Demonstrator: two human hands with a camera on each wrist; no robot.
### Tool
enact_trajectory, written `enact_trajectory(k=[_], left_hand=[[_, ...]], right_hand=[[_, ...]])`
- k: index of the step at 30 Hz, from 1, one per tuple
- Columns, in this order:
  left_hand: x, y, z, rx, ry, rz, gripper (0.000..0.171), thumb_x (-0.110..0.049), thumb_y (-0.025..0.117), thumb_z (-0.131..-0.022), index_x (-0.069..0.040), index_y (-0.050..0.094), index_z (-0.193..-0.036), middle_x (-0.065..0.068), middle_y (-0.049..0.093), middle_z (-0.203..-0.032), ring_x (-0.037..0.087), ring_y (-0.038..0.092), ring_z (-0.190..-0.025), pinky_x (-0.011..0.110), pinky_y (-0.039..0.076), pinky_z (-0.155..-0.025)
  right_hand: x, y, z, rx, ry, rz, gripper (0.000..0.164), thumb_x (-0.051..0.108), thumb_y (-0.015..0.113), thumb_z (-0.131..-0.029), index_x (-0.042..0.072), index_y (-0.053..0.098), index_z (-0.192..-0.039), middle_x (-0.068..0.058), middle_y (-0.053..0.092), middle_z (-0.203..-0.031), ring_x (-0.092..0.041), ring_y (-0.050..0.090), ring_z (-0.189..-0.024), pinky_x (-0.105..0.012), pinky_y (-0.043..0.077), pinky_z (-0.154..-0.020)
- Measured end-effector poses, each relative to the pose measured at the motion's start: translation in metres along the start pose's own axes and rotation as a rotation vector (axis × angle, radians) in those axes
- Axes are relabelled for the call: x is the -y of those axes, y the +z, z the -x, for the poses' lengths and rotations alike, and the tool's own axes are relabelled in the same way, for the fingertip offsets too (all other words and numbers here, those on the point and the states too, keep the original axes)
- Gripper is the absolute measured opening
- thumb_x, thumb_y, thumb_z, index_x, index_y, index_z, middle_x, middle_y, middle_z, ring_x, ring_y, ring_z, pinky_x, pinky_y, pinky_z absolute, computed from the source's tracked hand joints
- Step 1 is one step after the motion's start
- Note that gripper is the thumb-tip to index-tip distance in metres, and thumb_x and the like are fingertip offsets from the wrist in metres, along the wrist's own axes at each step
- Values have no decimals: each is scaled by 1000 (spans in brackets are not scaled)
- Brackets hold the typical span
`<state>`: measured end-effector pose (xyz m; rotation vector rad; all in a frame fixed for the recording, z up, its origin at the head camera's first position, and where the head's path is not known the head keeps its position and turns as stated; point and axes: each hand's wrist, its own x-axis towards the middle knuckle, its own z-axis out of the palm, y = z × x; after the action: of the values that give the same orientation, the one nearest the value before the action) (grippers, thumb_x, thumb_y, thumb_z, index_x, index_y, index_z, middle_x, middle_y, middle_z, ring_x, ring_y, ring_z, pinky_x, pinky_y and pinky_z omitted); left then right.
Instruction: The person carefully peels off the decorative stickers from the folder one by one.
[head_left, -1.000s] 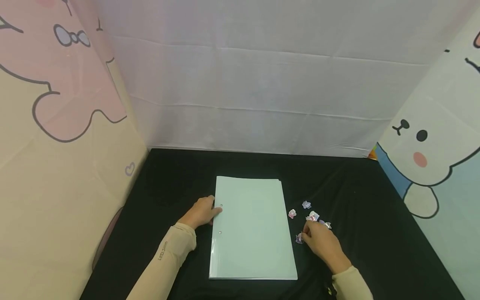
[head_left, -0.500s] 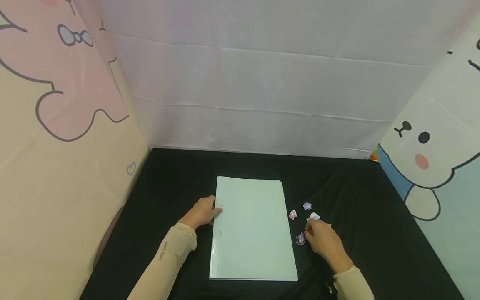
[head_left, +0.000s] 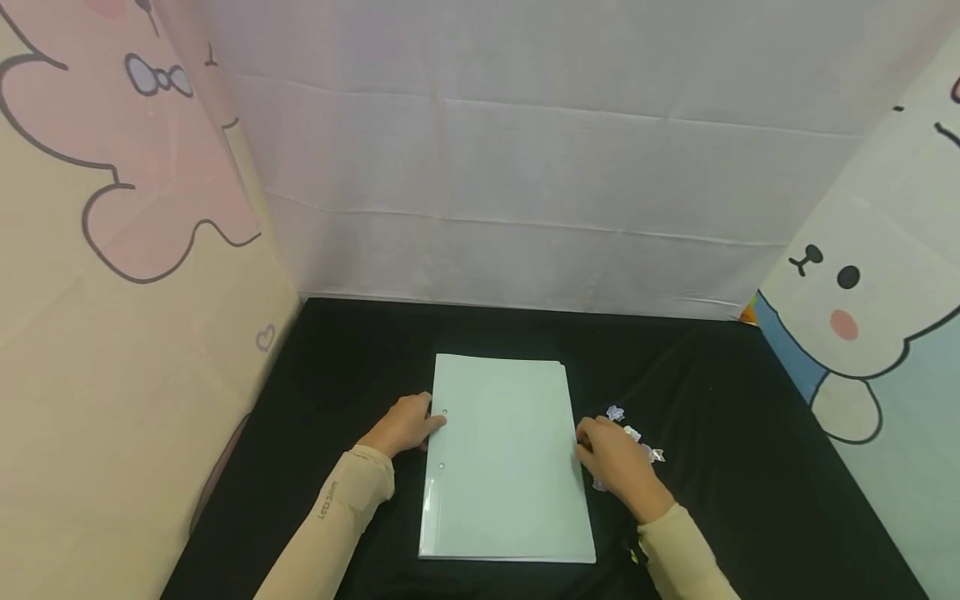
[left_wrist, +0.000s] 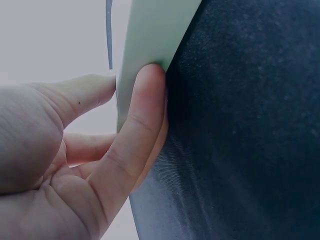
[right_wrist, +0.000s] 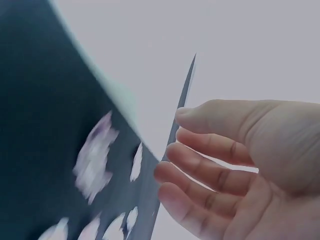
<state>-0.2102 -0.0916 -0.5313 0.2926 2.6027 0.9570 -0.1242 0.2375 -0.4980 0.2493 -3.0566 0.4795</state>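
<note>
A pale mint binder [head_left: 506, 475] lies upright on the page axis on the black cloth. My left hand [head_left: 402, 427] holds its left edge, thumb on the cover; in the left wrist view the binder's spine [left_wrist: 145, 45] sits between thumb and fingers. Beside the binder's right edge hovers my right hand [head_left: 618, 460], fingers loosely bent with nothing visible between them. Small shiny flower-shaped pieces lie around it: a bluish piece [head_left: 615, 412] behind, another piece [head_left: 657, 455] to the right. One lilac piece [right_wrist: 95, 162] shows larger in the right wrist view. My right hand hides some of them.
Black cloth [head_left: 360, 350] covers the table. A pale curtain [head_left: 487, 167] hangs behind it, with cartoon-printed curtains at the left [head_left: 150, 333] and right [head_left: 900, 350]. Something small and yellowish [head_left: 633, 556] shows by the right sleeve.
My right hand has moved left and slightly away from me, from the flower-shaped pieces to the binder's right edge. My left hand has stayed on the binder.
</note>
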Motion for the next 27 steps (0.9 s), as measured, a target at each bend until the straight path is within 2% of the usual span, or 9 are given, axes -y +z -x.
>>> enact_trajectory(k=[4, 8, 19, 23, 27], left_hand=[[-1, 0, 0, -5, 8, 4, 27, -19, 68, -98, 3, 58, -110, 6, 56, -73, 15, 60, -56, 30, 49, -58], [-1, 0, 0, 3, 11, 4, 26, -19, 67, -98, 2, 58, -109, 6, 56, -73, 15, 60, -56, 30, 49, -58], [0, 0, 0, -16, 45, -77, 34, -25, 66, -99, 5, 59, -115, 5, 54, -75, 14, 59, -54, 30, 47, -56], [-4, -1, 1, -34, 49, -99, 35, -26, 67, -98, 4, 60, -116, 5, 55, -77, 16, 58, -62, 31, 48, -59], [-11, -4, 3, -57, 51, -95, 41, -24, 69, -97, 7, 59, -122, 11, 64, -91, 19, 60, -73, 34, 50, -66]], right_hand=[[15, 4, -11, -8, -74, 12, 14, 7, 78, -85, 7, 70, -95, -5, 63, -86, -18, 61, -73, -34, 52, -63], [24, 9, -17, -14, -121, 31, 16, 7, 79, -83, 8, 70, -96, -7, 64, -87, -20, 62, -75, -37, 52, -63], [27, 23, -17, 12, -170, 138, 24, 14, 83, -80, 8, 70, -98, -9, 63, -89, -27, 58, -74, -42, 49, -61], [26, 25, -16, 11, -179, 148, 26, 15, 85, -79, 8, 71, -99, -9, 63, -90, -27, 58, -76, -42, 50, -63], [25, 26, -16, 15, -170, 145, 26, 16, 85, -79, 8, 71, -100, -9, 63, -91, -26, 57, -77, -42, 50, -64]])
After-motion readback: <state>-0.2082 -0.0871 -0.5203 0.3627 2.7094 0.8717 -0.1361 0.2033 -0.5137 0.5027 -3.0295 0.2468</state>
